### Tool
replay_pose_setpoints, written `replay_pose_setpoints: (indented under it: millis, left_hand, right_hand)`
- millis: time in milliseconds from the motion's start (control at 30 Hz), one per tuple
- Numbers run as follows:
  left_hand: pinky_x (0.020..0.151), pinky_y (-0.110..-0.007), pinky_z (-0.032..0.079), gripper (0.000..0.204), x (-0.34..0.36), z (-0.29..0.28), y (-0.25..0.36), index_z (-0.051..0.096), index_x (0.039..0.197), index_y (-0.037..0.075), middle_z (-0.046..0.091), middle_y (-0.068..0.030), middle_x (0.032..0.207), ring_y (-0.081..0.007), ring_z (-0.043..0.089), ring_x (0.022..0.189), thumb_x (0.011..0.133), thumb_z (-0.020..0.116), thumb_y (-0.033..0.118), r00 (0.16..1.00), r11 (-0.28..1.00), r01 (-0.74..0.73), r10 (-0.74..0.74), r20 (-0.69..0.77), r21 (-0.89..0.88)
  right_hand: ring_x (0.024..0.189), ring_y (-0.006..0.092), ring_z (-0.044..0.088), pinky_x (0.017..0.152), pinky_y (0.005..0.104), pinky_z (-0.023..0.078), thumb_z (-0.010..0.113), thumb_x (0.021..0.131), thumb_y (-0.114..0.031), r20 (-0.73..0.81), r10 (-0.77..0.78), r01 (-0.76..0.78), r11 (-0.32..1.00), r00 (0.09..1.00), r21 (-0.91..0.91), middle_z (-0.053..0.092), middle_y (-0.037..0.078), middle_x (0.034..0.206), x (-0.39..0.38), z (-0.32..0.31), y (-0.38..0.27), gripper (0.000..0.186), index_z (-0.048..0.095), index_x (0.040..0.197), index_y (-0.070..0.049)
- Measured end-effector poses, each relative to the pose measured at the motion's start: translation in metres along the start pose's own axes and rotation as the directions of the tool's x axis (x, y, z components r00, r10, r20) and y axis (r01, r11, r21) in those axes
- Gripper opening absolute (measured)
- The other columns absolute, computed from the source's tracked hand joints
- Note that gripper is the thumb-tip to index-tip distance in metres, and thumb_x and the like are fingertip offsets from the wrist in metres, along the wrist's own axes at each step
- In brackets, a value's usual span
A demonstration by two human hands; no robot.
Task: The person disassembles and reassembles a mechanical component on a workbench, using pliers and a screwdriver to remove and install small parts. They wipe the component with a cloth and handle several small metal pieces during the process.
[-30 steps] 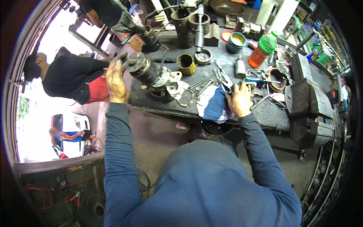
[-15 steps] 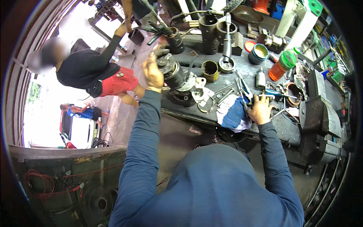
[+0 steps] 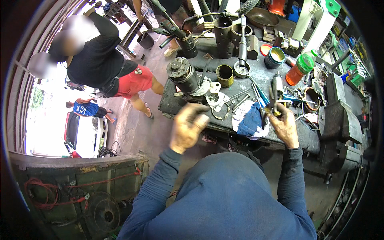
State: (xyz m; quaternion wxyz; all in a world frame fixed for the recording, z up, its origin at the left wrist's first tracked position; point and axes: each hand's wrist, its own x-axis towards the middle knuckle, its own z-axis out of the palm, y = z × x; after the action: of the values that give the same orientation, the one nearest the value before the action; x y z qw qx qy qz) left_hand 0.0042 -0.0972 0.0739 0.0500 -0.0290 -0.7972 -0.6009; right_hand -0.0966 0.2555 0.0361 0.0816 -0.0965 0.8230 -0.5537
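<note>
My left hand (image 3: 188, 127) hovers in front of the bench edge, fingers apart and holding nothing. Just beyond it stands a starter motor (image 3: 185, 80), upright, with a dark cylindrical body and a pale metal housing (image 3: 216, 100) at its base. My right hand (image 3: 285, 126) is closed around what look like pliers (image 3: 273, 103), their dark jaws pointing away from me; the grip is partly hidden by my fingers. Left of that hand, a blue and white rag (image 3: 250, 122) lies on the bench's near edge. Blue-handled tools (image 3: 262, 96) and several bolts (image 3: 241, 102) lie beyond it.
A yellowish can (image 3: 225, 76), an open tub (image 3: 275, 58) and a bottle of red liquid (image 3: 298, 70) stand on the workbench (image 3: 168, 100). A heavy vise (image 3: 340, 136) sits at the right. One person in red shorts (image 3: 136, 80) stands at the left.
My left hand has come off the starter motor, back toward me. My right hand has lifted from the bench with the pliers. The person in red shorts has moved and raised an arm.
</note>
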Motion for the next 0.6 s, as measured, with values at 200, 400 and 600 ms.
replay_pose_setpoints:
  millis: [200,400,600]
  left_hand:
    - [0.109,-0.035,0.048,0.049,0.029,0.076,0.02,0.06,0.143,-0.002,0.069,-0.0127,0.134,-0.0203,0.064,0.122,0.105,0.065,0.029,0.995,0.911,0.097,-0.089,0.039,-0.401]
    - [0.116,-0.049,0.046,0.031,0.032,0.05,0.002,0.066,0.095,0.007,0.074,-0.0195,0.116,-0.034,0.066,0.122,0.105,0.054,0.034,0.979,0.343,-0.014,-0.187,-0.083,-0.939]
    - [0.113,-0.044,0.048,0.034,0.031,0.049,0.005,0.066,0.116,-0.002,0.069,-0.0215,0.129,-0.0311,0.063,0.126,0.103,0.058,0.029,0.989,0.648,0.136,-0.129,0.069,-0.749]
  right_hand:
    - [0.112,0.0352,0.065,0.098,0.0451,0.054,0.071,0.095,-0.011,0.247,-0.327,0.305,0.944,0.912,0.124,0.067,0.025,0.121,-0.009,0.094,-0.087,0.04,0.062,0.131,0.004]
    - [0.126,0.04,0.061,0.108,0.0462,0.049,0.08,0.086,-0.008,0.226,-0.239,0.214,0.968,0.944,0.129,0.06,0.027,0.131,-0.033,0.115,-0.085,0.068,0.044,0.143,0.001]
    - [0.106,0.0471,0.066,0.089,0.0503,0.053,0.078,0.087,-0.005,0.131,-0.31,0.308,0.951,0.942,0.033,0.063,0.026,0.114,-0.035,0.121,-0.081,0.054,0.046,0.129,0.0]
